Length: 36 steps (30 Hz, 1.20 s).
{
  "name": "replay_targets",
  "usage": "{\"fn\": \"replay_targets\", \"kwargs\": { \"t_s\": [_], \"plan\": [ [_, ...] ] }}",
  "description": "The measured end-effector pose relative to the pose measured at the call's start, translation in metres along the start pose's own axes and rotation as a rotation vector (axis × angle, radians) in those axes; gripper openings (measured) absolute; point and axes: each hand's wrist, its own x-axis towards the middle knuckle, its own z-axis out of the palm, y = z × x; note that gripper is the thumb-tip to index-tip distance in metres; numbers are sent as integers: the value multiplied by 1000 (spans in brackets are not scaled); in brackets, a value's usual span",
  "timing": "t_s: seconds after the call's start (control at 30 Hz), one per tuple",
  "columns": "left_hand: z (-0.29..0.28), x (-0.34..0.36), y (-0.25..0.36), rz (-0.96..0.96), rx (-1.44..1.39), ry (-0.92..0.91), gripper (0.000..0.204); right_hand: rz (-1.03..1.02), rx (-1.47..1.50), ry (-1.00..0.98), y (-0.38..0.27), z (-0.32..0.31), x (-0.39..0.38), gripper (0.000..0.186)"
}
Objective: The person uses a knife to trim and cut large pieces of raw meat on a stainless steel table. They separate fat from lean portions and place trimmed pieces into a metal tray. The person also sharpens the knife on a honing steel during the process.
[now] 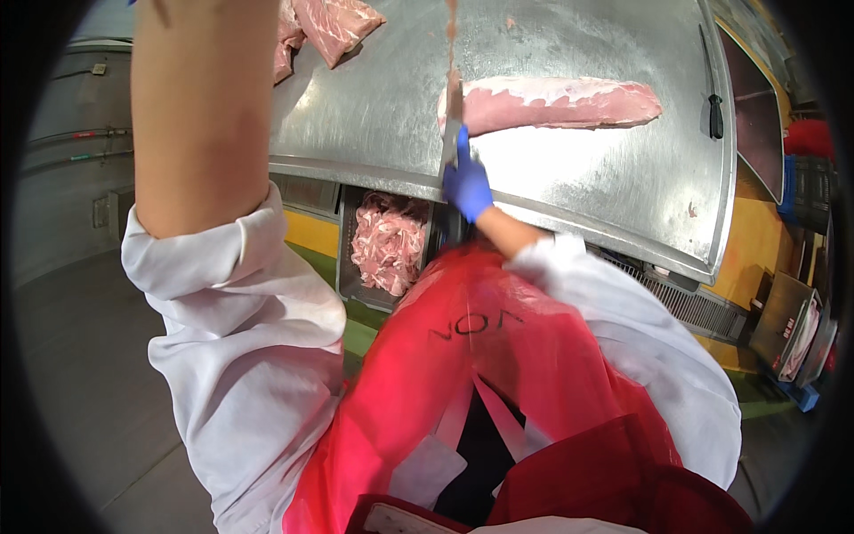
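My right hand [467, 182], in a blue glove, is closed round a knife [454, 105] at the near edge of the steel table [374, 116]. Its index finger lies stretched along the knife, which points away from me. Beside the blade, at its right, lies a long pale pink piece of meat [560, 105] with a whitish fat layer; its left end meets the blade. A thin brownish strip [452, 31] runs on beyond the blade; I cannot tell what it is. My bare left forearm [205, 107] reaches up past the frame's top, the hand out of view.
More meat pieces [336, 27] lie at the table's far left. Below the near edge stands a grey bin [345, 254] of meat trimmings [389, 240]. A black-handled tool [715, 116] lies by the right edge. Dark stacked crates [808, 191] stand beyond it.
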Motion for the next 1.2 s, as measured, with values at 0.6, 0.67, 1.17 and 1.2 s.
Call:
{"fn": "replay_targets", "kwargs": {
  "t_s": [0.6, 0.67, 1.17, 1.2],
  "plan": [
    [104, 69, 57, -177, -224, 124, 13, -427, 252, -643, -4, -138, -48, 80],
    [119, 71, 66, -164, -315, 170, 13, -482, 173, -623, 25, -169, -65, 80],
    [357, -233, -113, -635, 925, -259, 58, -86, -258, -501, 210, -408, -159, 68],
    [363, -234, -115, -699, 931, -331, 48, -132, -280, -489, 205, -396, -146, 67]
  ]
}}
